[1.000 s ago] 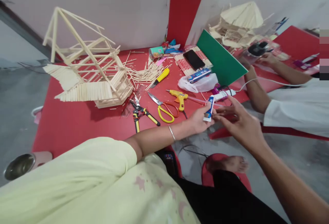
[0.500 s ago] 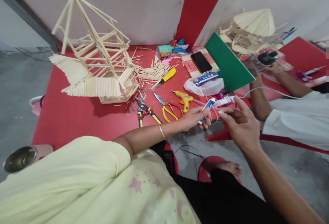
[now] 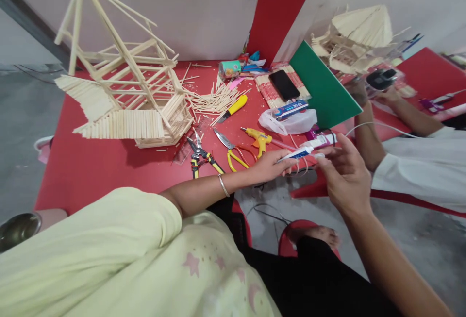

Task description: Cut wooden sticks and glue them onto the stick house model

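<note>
My left hand [image 3: 275, 165] is closed around a small blue-and-white squeeze tube [image 3: 299, 154], which now lies nearly level and points right. Close to the tube's end, my right hand [image 3: 347, 171] pinches a small white cap [image 3: 319, 156] between thumb and finger. Just beyond my left hand, a yellow glue gun [image 3: 257, 138] rests on the red table [image 3: 105, 166]. To its left lie red-and-yellow-handled pliers [image 3: 235, 152] and black-and-yellow cutters [image 3: 200, 154]. A house model built of wooden sticks [image 3: 134, 89] stands at the table's left.
Loose sticks [image 3: 214, 99] and a yellow-handled knife [image 3: 233, 108] lie mid-table. Behind are a phone [image 3: 284, 85] on packed sticks, a blue box [image 3: 290, 109] on a plastic bag, and a green board [image 3: 324, 86]. At the right, another person's arm [image 3: 367, 132] is beside a second stick model [image 3: 364, 30].
My left hand has tilted the tube from steep to nearly level, its end now close to the cap in my right hand. The view has shifted slightly to the right.
</note>
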### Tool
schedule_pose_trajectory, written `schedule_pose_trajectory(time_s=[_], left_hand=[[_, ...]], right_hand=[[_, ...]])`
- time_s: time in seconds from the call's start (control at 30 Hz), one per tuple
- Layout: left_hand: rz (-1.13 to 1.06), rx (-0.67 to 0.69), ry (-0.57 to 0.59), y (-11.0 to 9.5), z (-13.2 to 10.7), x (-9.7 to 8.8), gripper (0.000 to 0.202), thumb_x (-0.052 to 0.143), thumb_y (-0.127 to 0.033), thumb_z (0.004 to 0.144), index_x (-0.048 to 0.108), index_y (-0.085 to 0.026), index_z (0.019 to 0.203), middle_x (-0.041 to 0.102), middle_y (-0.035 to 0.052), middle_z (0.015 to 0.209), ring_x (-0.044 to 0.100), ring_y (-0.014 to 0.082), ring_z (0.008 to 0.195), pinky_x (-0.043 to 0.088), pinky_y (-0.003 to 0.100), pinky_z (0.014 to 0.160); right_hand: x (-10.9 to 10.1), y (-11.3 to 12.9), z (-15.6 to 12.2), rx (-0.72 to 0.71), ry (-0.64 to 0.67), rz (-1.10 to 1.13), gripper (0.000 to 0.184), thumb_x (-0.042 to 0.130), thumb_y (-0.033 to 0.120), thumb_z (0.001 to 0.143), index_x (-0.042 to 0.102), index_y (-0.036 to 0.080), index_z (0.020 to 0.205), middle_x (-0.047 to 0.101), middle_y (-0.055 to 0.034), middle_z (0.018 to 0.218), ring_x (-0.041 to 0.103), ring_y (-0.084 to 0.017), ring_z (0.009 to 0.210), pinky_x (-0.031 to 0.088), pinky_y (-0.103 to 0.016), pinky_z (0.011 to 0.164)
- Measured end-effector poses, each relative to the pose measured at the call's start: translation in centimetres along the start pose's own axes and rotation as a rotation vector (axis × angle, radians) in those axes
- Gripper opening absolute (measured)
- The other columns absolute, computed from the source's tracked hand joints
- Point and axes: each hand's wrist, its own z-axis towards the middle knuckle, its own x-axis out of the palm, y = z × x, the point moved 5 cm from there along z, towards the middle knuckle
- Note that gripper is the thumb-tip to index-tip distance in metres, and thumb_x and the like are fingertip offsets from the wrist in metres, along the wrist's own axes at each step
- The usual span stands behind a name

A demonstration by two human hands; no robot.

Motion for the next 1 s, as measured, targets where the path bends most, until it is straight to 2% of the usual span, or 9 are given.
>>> schedule_pose_trajectory(time_s=[0.13,0.2,0.3,0.5,0.6,0.77,0.9,1.0], left_hand=[[0.046,-0.02,0.026,-0.4,-0.3,0.1,0.037,0.054,-0.052,0.099,0.059,-0.017,0.088,0.059,-0.002,0.074,0.056,0.0111,0.068,0.042,0.023,0.066],[0.08,-0.025,0.037,-0.4,-0.3,0.1,0.037,0.054,-0.052,0.099,0.059,-0.017,0.088,0.06,-0.0021,0.074,0.057,0.0114,0.069,0.042,0.023,0.067],[0.123,-0.03,0.046,-0.1,-0.4,0.2,0.038,0.053,-0.054,0.099,0.061,-0.017,0.092,0.062,-0.0016,0.077,0.058,0.0114,0.07,0.042,0.022,0.067],[0.193,-0.023,0.084,0.5,-0.4,0.4,0.04,0.052,-0.053,0.101,0.066,-0.017,0.108,0.065,-0.0005,0.083,0.06,0.0126,0.074,0.043,0.022,0.069],[0.25,-0.017,0.099,0.4,-0.4,0.4,0.041,0.049,-0.054,0.102,0.066,-0.017,0.106,0.066,-0.0003,0.083,0.061,0.0134,0.076,0.042,0.022,0.07],[0.471,0.064,0.063,0.1,-0.6,0.2,0.042,0.05,-0.057,0.102,0.065,-0.018,0.092,0.067,0.0005,0.086,0.06,0.0152,0.08,0.037,0.024,0.069],[0.537,0.129,0.07,-0.2,-0.8,0.5,0.045,0.046,-0.059,0.103,0.066,-0.02,0.094,0.068,0.0018,0.09,0.061,0.0166,0.083,0.037,0.025,0.07],[0.546,0.111,0.069,0.0,-0.7,0.4,0.046,0.045,-0.061,0.103,0.066,-0.021,0.096,0.069,0.0014,0.09,0.062,0.0169,0.084,0.037,0.025,0.07]], right_hand=[[-0.2,-0.6,0.3,0.056,-0.066,0.208,0.064,0.081,0.04,0.083,0.06,0.04,0.143,0.068,0.0009,0.102,0.067,-0.013,0.083,0.063,-0.03,0.074],[-0.3,-0.7,0.4,0.063,-0.072,0.21,0.065,0.08,0.041,0.083,0.059,0.04,0.144,0.068,0.0003,0.104,0.067,-0.014,0.085,0.064,-0.033,0.077],[-0.4,-0.2,0.2,0.024,-0.037,0.074,0.068,0.078,0.043,0.085,0.055,0.037,0.149,0.071,-0.0016,0.109,0.07,-0.016,0.084,0.065,-0.039,0.083],[-0.4,0.6,-0.2,-0.016,0.075,-0.145,0.065,0.073,0.044,0.09,0.053,0.035,0.151,0.074,-0.0035,0.112,0.073,-0.02,0.091,0.064,-0.039,0.083],[-0.5,0.9,-0.3,-0.079,0.131,-0.265,0.062,0.067,0.045,0.094,0.051,0.034,0.153,0.074,-0.0045,0.113,0.072,-0.022,0.092,0.062,-0.043,0.087],[-0.3,1.9,-0.6,-0.281,0.225,-0.647,0.057,0.051,0.047,0.102,0.052,0.026,0.155,0.075,-0.0092,0.108,0.071,-0.026,0.097,0.057,-0.045,0.094],[-0.7,1.5,-0.7,-0.191,0.21,-0.788,0.055,0.045,0.053,0.104,0.055,0.029,0.153,0.077,-0.0081,0.12,0.073,-0.023,0.086,0.056,-0.035,0.081],[-1.0,1.4,-0.6,-0.153,0.192,-0.747,0.059,0.04,0.053,0.104,0.046,0.031,0.159,0.075,-0.008,0.12,0.073,-0.025,0.092,0.056,-0.038,0.083]])
